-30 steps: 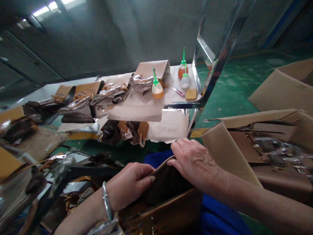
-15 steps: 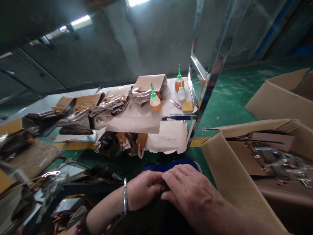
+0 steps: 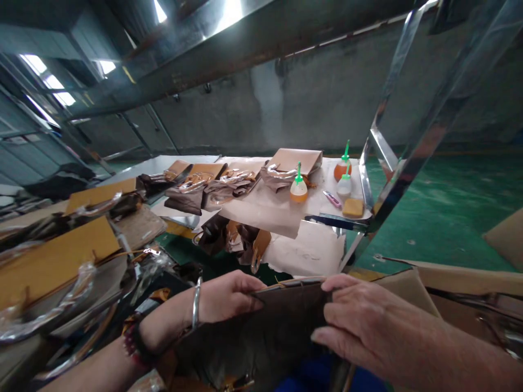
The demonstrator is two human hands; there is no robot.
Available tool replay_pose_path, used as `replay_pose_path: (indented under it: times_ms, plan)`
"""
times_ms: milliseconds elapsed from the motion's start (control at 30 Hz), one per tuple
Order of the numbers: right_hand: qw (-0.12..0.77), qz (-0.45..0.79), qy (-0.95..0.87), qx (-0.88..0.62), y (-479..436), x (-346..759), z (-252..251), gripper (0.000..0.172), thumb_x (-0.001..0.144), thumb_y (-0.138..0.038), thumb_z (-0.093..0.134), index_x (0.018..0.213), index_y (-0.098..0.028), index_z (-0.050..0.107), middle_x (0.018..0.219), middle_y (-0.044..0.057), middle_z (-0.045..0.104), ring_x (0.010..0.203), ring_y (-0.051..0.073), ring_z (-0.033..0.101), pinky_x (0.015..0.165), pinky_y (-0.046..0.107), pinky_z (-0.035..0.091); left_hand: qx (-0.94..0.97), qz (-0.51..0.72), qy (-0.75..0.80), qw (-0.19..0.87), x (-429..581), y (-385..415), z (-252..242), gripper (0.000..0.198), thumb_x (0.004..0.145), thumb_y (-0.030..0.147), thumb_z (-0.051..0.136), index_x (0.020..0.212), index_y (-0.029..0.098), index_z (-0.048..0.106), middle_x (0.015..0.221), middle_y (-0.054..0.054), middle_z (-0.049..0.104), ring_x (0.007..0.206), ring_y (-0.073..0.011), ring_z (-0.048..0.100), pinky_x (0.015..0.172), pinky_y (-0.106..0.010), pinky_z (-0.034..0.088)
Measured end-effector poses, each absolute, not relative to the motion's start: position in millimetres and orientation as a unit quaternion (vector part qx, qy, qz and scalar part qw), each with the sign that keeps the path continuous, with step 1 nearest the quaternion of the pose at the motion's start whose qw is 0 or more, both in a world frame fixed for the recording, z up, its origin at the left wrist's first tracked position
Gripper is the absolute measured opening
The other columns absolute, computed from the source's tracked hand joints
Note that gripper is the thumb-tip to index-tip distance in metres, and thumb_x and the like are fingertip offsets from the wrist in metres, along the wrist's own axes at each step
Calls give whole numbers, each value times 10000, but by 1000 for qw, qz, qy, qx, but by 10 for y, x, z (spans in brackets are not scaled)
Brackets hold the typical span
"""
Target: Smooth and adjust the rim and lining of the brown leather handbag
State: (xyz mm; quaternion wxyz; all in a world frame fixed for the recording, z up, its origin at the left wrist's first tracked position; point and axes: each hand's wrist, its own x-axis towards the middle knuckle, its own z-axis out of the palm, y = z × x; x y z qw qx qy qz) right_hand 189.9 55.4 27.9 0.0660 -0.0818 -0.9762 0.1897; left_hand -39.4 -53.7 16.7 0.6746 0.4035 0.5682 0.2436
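A dark brown bag (image 3: 269,326) is held upright between my hands, low in the middle of the head view. Along its top rim runs a pale edge with a thin tan strand. My left hand (image 3: 229,296) pinches the rim's left part between thumb and fingers. At the right corner, my right hand (image 3: 359,313) grips the rim, its thumb on the near side. The bag's lower part runs out of view, with a bit of metal showing near the bottom.
Ahead, a low metal-framed table (image 3: 261,209) bears several tan and brown bags, a squeeze bottle (image 3: 298,190) with a green nozzle, a pink cutter (image 3: 332,198) and a yellow sponge (image 3: 353,207). More bags (image 3: 61,250) are piled left. An open carton (image 3: 408,288) stands right, beside a metal post (image 3: 412,169).
My hands have moved apart along the rim, and the bag's face now shows between them. The view has swung left, bringing more of the left pile in.
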Motion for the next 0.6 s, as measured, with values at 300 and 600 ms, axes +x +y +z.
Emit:
replay_pose_path:
  times_ms: [300, 600]
  plan:
    - [34, 183, -971, -151, 454, 1949, -175, 104, 752, -160, 613, 716, -188, 520, 658, -35, 587, 658, 135, 547, 859, 346, 370, 400, 205, 613, 650, -40, -685, -24, 338, 648, 308, 520, 920, 136, 623, 759, -32, 604, 632, -145, 487, 582, -241, 380]
    - [128, 193, -966, -118, 446, 1765, -85, 68, 791, -182, 579, 796, -176, 512, 834, 31, 511, 805, 190, 456, 734, 330, 378, 350, 223, 587, 696, -15, -583, 8, 369, 575, 311, 523, 881, 122, 604, 686, 6, 550, 573, -101, 419, 550, -212, 314]
